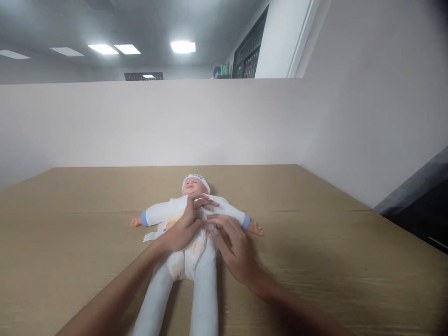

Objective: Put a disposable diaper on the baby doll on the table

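Right now a baby doll in a white long-sleeved top and white leggings [206,270] lies face up on the table, its head pointing away from the person and its legs toward them. Around the doll's hips sits a white diaper printed with pale orange and blue patches [193,249], and from its waist, on the person's left, a short white strip [150,236] juts out past the doll's side. The left hand [182,229] rests across the doll's belly, its fingers bent and somewhat spread toward the chest; I can't tell whether their tips pinch anything. The right hand [235,246] comes in from the doll's other side, fingers curved over the front of the diaper's waist and the thumb held apart below; whether it grips an edge I can't make out either. Both of the doll's arms stretch outward, each sleeve ending in a blue cuff [143,218], and a white headband with dark lettering [196,177] circles its head. Under the doll spreads a broad tan tabletop [87,261], crossed by a thin seam about level with its arms. Beyond the doll's head stands a plain white partition [157,123], with lit ceiling panels [183,46] high behind it.
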The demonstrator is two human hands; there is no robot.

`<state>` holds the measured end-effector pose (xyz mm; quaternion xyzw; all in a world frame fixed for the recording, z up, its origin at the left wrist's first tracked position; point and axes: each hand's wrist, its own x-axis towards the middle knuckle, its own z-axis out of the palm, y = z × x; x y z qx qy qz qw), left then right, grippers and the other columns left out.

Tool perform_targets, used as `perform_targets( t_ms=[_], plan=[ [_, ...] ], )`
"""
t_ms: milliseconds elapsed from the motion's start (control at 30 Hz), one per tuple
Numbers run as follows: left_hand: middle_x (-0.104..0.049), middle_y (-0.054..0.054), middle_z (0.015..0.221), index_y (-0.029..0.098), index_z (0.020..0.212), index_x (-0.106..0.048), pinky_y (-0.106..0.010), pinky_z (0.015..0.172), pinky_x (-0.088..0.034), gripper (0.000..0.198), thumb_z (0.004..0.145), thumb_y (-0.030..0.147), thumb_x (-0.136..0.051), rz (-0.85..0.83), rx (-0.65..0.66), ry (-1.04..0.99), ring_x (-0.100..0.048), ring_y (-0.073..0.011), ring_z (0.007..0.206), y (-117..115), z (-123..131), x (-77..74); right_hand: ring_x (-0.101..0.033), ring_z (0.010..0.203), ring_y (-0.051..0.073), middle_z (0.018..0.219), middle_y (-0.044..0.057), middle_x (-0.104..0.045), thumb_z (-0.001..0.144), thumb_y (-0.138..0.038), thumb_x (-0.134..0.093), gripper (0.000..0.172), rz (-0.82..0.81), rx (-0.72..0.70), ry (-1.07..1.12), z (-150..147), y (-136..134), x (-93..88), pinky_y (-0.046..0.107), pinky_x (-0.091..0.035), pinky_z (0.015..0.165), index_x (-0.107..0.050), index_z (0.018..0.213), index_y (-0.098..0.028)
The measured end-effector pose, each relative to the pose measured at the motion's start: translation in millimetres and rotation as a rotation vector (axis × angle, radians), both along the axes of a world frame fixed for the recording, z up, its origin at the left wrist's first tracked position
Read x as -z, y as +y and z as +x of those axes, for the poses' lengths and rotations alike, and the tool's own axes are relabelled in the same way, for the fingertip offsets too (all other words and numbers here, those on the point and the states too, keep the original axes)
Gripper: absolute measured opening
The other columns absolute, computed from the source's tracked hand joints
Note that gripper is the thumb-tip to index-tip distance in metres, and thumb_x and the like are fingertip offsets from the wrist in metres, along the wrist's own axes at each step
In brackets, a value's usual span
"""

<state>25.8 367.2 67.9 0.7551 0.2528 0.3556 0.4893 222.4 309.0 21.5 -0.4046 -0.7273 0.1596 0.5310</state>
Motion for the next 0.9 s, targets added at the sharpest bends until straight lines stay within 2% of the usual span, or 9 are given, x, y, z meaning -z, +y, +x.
perform_targets(
  t_ms=[67, 167, 333, 433, 533, 633, 733, 833, 900],
  plan=[
    [-0.049, -0.015, 0.165, 0.031, 0.145, -0.030, -0.048, 0.114, -0.054, 0.052, 0.100, 0.011, -0.046, 0.008, 0.006, -0.009, -0.045, -0.0251, 0.154, 1.6, -1.0, 2.6, -0.061, 0.142, 0.027, 0.147, 0.008, -0.071, 0.113, -0.021, -0.048, 0.036, 0.100, -0.068, -0.121, 1.9, -5.5, 2.9, 0.047, -0.047, 0.122, -0.068, 0.141, -0.029],
    [-0.051, -0.013, 0.163, 0.032, 0.146, -0.029, -0.049, 0.120, -0.048, 0.056, 0.098, 0.009, -0.045, 0.036, -0.007, -0.013, -0.048, -0.0222, 0.151, 3.2, -3.2, 4.1, -0.055, 0.153, 0.026, 0.158, 0.009, -0.065, 0.112, -0.018, -0.047, 0.049, 0.154, -0.141, -0.244, 3.8, -8.1, 4.1, 0.049, -0.048, 0.127, -0.058, 0.159, -0.027],
    [-0.061, -0.009, 0.153, 0.031, 0.137, -0.038, -0.047, 0.112, -0.053, 0.056, 0.086, 0.008, -0.043, -0.017, -0.080, -0.082, -0.055, -0.0225, 0.142, 5.3, -2.9, 1.1, -0.053, 0.155, 0.027, 0.160, 0.007, -0.064, 0.111, -0.017, -0.045, 0.054, 0.184, -0.159, -0.344, 6.4, -5.7, -1.9, 0.053, -0.044, 0.131, -0.054, 0.163, -0.027],
    [-0.065, -0.008, 0.141, 0.027, 0.125, -0.047, -0.048, 0.117, -0.051, 0.041, 0.087, 0.012, -0.043, 0.010, -0.227, -0.233, -0.060, -0.0231, 0.136, 7.0, -3.5, -0.9, -0.056, 0.152, 0.026, 0.159, 0.006, -0.065, 0.111, -0.016, -0.045, 0.053, 0.198, -0.169, -0.361, 8.0, -3.7, -3.5, 0.054, -0.040, 0.133, -0.055, 0.161, -0.027],
    [-0.065, -0.008, 0.131, 0.025, 0.116, -0.055, -0.046, 0.121, -0.047, 0.017, 0.101, 0.023, -0.047, 0.109, -0.385, -0.318, -0.063, -0.0232, 0.130, 4.9, -16.1, -1.0, -0.056, 0.152, 0.025, 0.159, 0.005, -0.065, 0.110, -0.015, -0.045, 0.054, 0.191, -0.178, -0.370, 9.7, -1.6, -1.1, 0.054, -0.038, 0.134, -0.054, 0.162, -0.027],
    [-0.068, -0.008, 0.124, 0.024, 0.111, -0.060, -0.042, 0.115, -0.049, 0.015, 0.108, 0.036, -0.051, 0.213, -0.536, -0.176, -0.064, -0.0247, 0.126, -3.5, -47.0, 6.9, -0.054, 0.153, 0.026, 0.161, 0.005, -0.063, 0.110, -0.016, -0.047, 0.055, 0.201, -0.181, -0.376, 11.2, 0.2, 3.4, 0.054, -0.038, 0.133, -0.052, 0.163, -0.028],
    [-0.070, -0.007, 0.123, 0.024, 0.114, -0.063, -0.042, 0.108, -0.051, 0.025, 0.110, 0.044, -0.049, 0.231, -0.747, 0.086, -0.064, -0.0260, 0.118, -13.6, -89.3, 27.1, -0.053, 0.154, 0.026, 0.162, 0.005, -0.062, 0.110, -0.015, -0.048, 0.055, 0.224, -0.179, -0.354, 12.7, 1.5, 8.3, 0.053, -0.040, 0.131, -0.050, 0.164, -0.028],
    [-0.071, -0.008, 0.122, 0.024, 0.119, -0.064, -0.046, 0.103, -0.051, 0.031, 0.109, 0.048, -0.049, 0.242, -0.808, 0.344, -0.064, -0.0291, 0.113, -19.9, -125.3, 50.5, -0.053, 0.154, 0.026, 0.161, 0.005, -0.063, 0.110, -0.013, -0.047, 0.055, 0.234, -0.160, -0.310, 15.4, 2.3, 12.6, 0.051, -0.041, 0.130, -0.051, 0.163, -0.029],
    [-0.072, -0.010, 0.120, 0.022, 0.118, -0.066, -0.049, 0.105, -0.049, 0.036, 0.109, 0.052, -0.048, 0.273, -0.799, 0.460, -0.064, -0.0318, 0.114, -22.1, -137.5, 60.6, -0.054, 0.153, 0.026, 0.159, 0.006, -0.064, 0.109, -0.011, -0.047, 0.055, 0.263, -0.133, -0.259, 17.2, 2.1, 12.7, 0.051, -0.042, 0.130, -0.052, 0.161, -0.029]
  ],
)
